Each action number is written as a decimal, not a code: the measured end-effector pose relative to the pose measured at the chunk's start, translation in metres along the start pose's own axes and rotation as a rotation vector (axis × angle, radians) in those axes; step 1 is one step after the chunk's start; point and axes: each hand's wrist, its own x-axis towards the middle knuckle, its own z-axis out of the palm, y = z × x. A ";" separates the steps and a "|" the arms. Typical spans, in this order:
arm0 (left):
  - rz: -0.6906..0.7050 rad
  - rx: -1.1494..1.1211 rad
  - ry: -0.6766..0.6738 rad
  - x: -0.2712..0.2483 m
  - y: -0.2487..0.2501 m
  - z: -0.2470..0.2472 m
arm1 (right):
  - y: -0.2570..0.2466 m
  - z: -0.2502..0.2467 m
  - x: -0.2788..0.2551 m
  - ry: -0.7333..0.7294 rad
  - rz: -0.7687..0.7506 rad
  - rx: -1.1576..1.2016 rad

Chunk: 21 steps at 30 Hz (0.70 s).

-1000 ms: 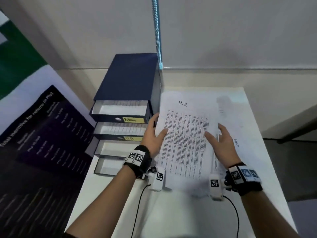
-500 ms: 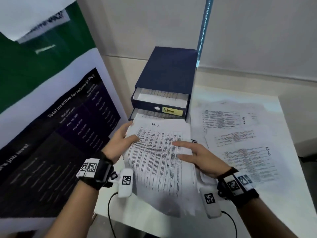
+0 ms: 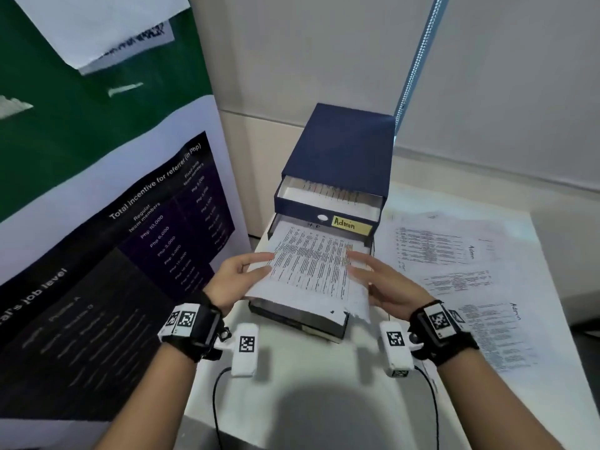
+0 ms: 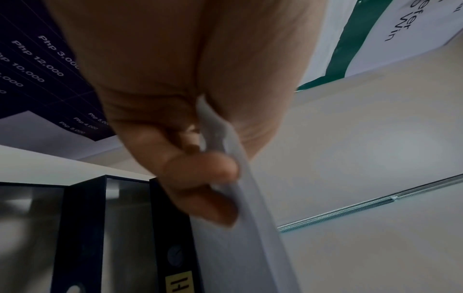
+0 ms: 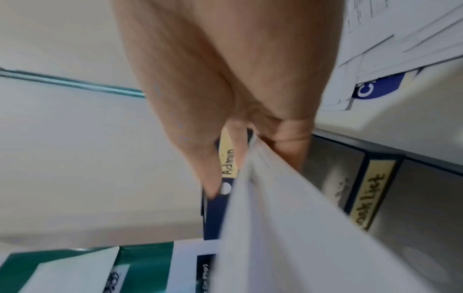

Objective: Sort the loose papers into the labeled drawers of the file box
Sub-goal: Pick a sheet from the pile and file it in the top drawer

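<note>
A navy file box (image 3: 337, 151) stands at the table's back left. Its top drawer (image 3: 324, 203), labelled Admin (image 3: 351, 224), is partly pulled out. A stack of printed papers (image 3: 311, 271) marked H.R lies tilted over the open drawers below, its far edge tucked under the Admin drawer front. My left hand (image 3: 263, 264) pinches the stack's left edge and my right hand (image 3: 360, 266) pinches its right edge. In the left wrist view, thumb and curled fingers (image 4: 200, 174) clamp the paper (image 4: 250, 247). The right wrist view shows the paper (image 5: 288, 228) held the same way.
Loose sheets marked Admin (image 3: 454, 264) are spread over the white table (image 3: 324, 401) to the right. Lower drawers (image 3: 302, 316) stick out beneath the stack. A poster board (image 3: 130, 238) stands close on the left. A metal rod (image 3: 418, 60) rises behind the box.
Both hands have carried the H.R stack from the table's middle leftward and forward to the box, and its far edge now sits under the Admin drawer. The head view has swung left.
</note>
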 end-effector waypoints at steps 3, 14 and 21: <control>0.008 0.031 0.096 0.017 0.000 0.002 | 0.001 -0.008 -0.013 -0.188 0.063 -0.033; -0.136 0.075 0.078 0.081 0.020 0.025 | -0.019 -0.017 0.055 0.227 -0.018 0.282; -0.079 0.329 0.167 0.110 0.028 0.047 | -0.011 -0.048 0.033 0.151 -0.007 0.154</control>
